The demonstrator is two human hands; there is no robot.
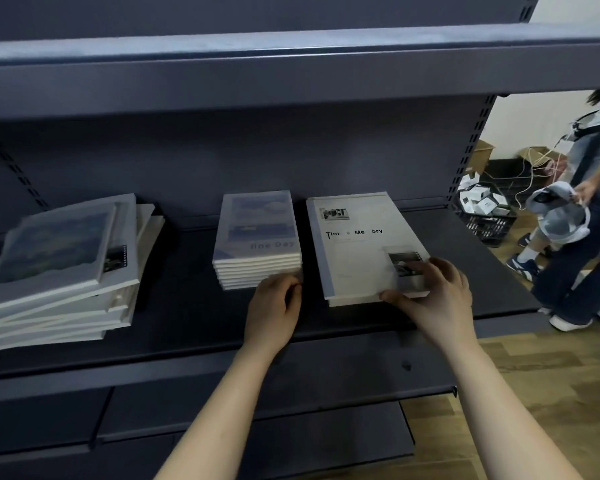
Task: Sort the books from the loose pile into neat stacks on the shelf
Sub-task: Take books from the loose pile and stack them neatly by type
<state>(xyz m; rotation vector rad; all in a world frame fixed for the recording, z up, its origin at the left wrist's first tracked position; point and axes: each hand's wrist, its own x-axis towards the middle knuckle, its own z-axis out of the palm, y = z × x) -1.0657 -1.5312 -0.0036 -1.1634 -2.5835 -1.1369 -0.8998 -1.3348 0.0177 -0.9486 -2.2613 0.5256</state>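
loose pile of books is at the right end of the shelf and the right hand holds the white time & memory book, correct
Not quite. The head view shows the loose, fanned pile of pale books at the left end of the dark grey metal shelf, not the right. The right hand does hold the white "Time & Memory" book.

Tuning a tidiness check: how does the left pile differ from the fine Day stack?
The left pile is fanned and skewed, edges misaligned; the fine Day stack is squared, edges flush. Nothing touches the left pile; the left hand holds the fine Day stack's front corner with curled fingers. Both lie flat on the shelf, covers up.
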